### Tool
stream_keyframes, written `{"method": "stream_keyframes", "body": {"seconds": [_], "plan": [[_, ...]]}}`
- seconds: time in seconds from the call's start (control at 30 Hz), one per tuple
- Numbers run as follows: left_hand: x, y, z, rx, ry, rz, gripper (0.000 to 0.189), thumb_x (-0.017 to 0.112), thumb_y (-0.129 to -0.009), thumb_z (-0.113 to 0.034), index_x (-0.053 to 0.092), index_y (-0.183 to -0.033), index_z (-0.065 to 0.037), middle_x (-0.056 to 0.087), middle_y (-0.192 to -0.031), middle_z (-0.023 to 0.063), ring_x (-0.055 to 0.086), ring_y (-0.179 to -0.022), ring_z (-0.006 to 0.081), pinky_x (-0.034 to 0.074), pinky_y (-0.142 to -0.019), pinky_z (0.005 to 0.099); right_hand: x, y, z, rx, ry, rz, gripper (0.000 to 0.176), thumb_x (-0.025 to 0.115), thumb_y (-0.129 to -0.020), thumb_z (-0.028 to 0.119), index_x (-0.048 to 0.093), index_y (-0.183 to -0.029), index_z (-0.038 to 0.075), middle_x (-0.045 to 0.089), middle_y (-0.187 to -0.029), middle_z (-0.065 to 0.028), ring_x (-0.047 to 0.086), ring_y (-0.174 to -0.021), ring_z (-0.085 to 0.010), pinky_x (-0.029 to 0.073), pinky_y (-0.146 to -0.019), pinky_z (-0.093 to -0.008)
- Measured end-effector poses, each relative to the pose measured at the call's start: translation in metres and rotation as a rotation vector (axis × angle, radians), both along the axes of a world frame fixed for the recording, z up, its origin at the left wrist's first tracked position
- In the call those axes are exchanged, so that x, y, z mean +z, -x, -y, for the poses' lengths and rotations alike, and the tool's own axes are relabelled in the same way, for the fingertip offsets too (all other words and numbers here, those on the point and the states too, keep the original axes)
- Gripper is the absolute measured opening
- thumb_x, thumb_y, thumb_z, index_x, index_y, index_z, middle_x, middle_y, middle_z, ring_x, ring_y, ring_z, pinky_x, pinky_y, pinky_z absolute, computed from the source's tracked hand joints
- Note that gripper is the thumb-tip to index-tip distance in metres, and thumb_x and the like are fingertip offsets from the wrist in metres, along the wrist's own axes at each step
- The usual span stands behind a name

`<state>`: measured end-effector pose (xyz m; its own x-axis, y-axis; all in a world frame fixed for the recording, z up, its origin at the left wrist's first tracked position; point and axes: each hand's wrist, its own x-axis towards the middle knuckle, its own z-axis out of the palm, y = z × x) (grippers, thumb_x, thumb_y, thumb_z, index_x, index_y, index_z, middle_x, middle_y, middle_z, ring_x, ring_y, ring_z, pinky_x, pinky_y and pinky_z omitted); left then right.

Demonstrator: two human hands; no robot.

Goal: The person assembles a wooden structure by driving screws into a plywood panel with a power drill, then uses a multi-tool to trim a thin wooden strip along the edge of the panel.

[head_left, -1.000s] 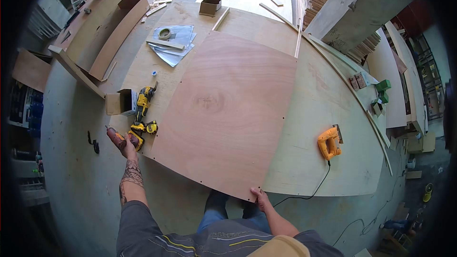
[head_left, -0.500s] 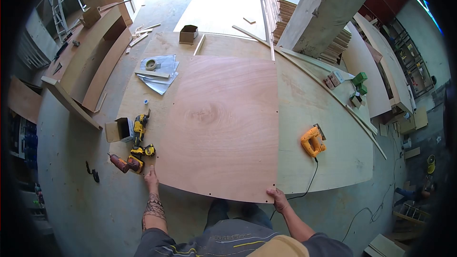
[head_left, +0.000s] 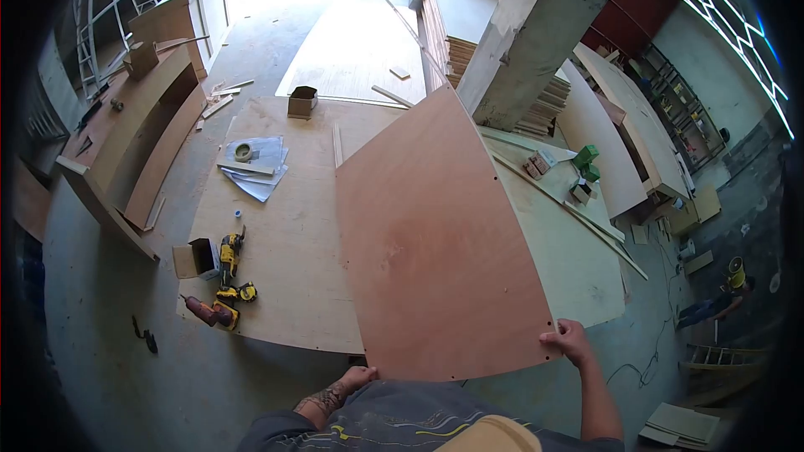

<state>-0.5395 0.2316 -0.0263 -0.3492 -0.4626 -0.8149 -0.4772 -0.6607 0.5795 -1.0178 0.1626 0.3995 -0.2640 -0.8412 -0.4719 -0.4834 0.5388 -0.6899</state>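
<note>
A reddish plywood panel (head_left: 435, 259) with small dark holes along its edges is held tilted, its right side raised above the table. My left hand (head_left: 360, 375) is closed on the panel's near left corner, low and close to my body. At the near right corner my right hand (head_left: 571, 341) grips the edge, thumb on the top face and fingers underneath. Beneath the panel lies a pale plywood sheet (head_left: 285, 285) that serves as the table top. The orange jigsaw is hidden behind the panel.
At the left lie a yellow-black power tool (head_left: 231, 255), a maroon drill (head_left: 209, 311) and an open small box (head_left: 197, 259). Papers with a tape roll (head_left: 243, 151) sit farther back. A concrete pillar (head_left: 544, 42) stands behind, and a person (head_left: 716, 301) is at far right.
The panel has gone from lying nearly flat to tilted, its right side lifted and its near end moved right. Both hands moved right with it, and the jigsaw is now covered.
</note>
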Motion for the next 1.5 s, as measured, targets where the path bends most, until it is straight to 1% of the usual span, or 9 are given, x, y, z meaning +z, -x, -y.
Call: {"method": "stream_keyframes", "body": {"seconds": [0.1,0.27,0.47,0.6,0.63,0.73,0.87,1.17,1.5], "plan": [[0.031,0.034,0.037,-0.220,0.247,0.119,0.067,0.066,-0.099,-0.050,0.063,-0.137,0.005,0.072,-0.127,0.0260,0.070,-0.120,0.0372,0.054,-0.102,0.0411,0.052,0.010,-0.018,0.058,-0.015,-0.201,0.038,0.095,-0.069,0.027,0.074,-0.086,0.000,0.070,-0.081,-0.0011,0.063,-0.072,-0.0093,0.052,-0.067,-0.0281],[0.144,0.037,0.200,0.314,0.918,-0.031,0.103,0.087,-0.085,-0.027,0.024,-0.162,-0.001,0.057,-0.137,0.0301,0.063,-0.120,0.0437,0.053,-0.103,0.0495,0.080,0.014,-0.082,0.118,0.065,-0.445,0.049,0.098,-0.058,0.034,0.065,-0.075,0.001,0.064,-0.073,-0.0075,0.061,-0.066,-0.0187,0.049,-0.061,-0.0371],[0.420,0.019,0.385,-0.321,1.908,0.360,0.135,0.097,-0.066,-0.024,0.012,-0.170,-0.021,0.013,-0.171,0.0183,0.013,-0.160,0.0405,0.017,-0.131,0.0580,0.077,0.000,-0.165,0.253,0.057,-0.749,0.062,0.095,-0.046,0.039,0.047,-0.065,0.004,0.052,-0.072,-0.0139,0.053,-0.074,-0.0360,0.045,-0.066,-0.0493],[0.459,0.020,0.438,-1.073,1.792,0.526,0.130,0.097,-0.064,-0.020,0.019,-0.168,-0.019,0.030,-0.169,0.0141,0.018,-0.160,0.0339,0.013,-0.133,0.0572,0.049,0.007,-0.217,0.234,0.147,-0.814,0.060,0.091,-0.046,0.034,0.043,-0.067,0.006,0.049,-0.079,-0.0132,0.050,-0.080,-0.0370,0.043,-0.069,-0.0500],[0.459,0.018,0.438,-1.135,1.821,0.450,0.105,0.094,-0.066,-0.020,0.042,-0.158,-0.020,0.058,-0.149,0.0121,0.043,-0.149,0.0338,0.031,-0.127,0.0520,0.040,0.005,-0.226,0.181,0.182,-0.841,0.060,0.092,-0.045,0.030,0.042,-0.068,0.007,0.048,-0.081,-0.0130,0.049,-0.080,-0.0366,0.042,-0.069,-0.0495],[0.453,0.027,0.430,-1.303,1.348,0.544,0.067,0.087,-0.072,-0.019,0.063,-0.135,-0.021,0.072,-0.120,0.0077,0.065,-0.122,0.0330,0.051,-0.107,0.0472,0.025,-0.007,-0.245,0.084,0.228,-0.843,0.060,0.091,-0.044,0.025,0.042,-0.072,0.006,0.048,-0.084,-0.0128,0.049,-0.083,-0.0370,0.041,-0.070,-0.0501],[0.461,0.023,0.424,-1.282,1.565,0.483,0.038,0.081,-0.076,-0.017,0.071,-0.112,-0.020,0.074,-0.100,0.0037,0.072,-0.098,0.0311,0.057,-0.087,0.0468,0.016,0.000,-0.253,-0.016,0.305,-0.865,0.057,0.091,-0.046,0.021,0.044,-0.076,0.006,0.049,-0.088,-0.0131,0.049,-0.086,-0.0382,0.041,-0.070,-0.0518],[0.667,-0.007,0.341,-1.267,1.511,0.867,0.037,0.083,-0.067,-0.014,0.074,-0.102,-0.017,0.074,-0.089,0.0046,0.073,-0.092,0.0292,0.058,-0.081,0.0453,0.040,0.043,-0.217,0.091,0.477,-0.818,0.059,0.091,-0.045,0.021,0.043,-0.078,0.008,0.047,-0.086,-0.0120,0.048,-0.082,-0.0374,0.038,-0.068,-0.0493],[0.813,-0.094,0.205,-0.973,1.557,1.282,0.038,0.087,-0.057,-0.013,0.073,-0.092,-0.009,0.073,-0.085,0.0117,0.072,-0.085,0.0344,0.057,-0.082,0.0470,0.056,0.090,0.037,0.458,0.873,-0.748,0.059,0.092,-0.056,0.022,0.043,-0.085,0.006,0.045,-0.088,-0.0131,0.049,-0.086,-0.0349,0.041,-0.073,-0.0471]]}}
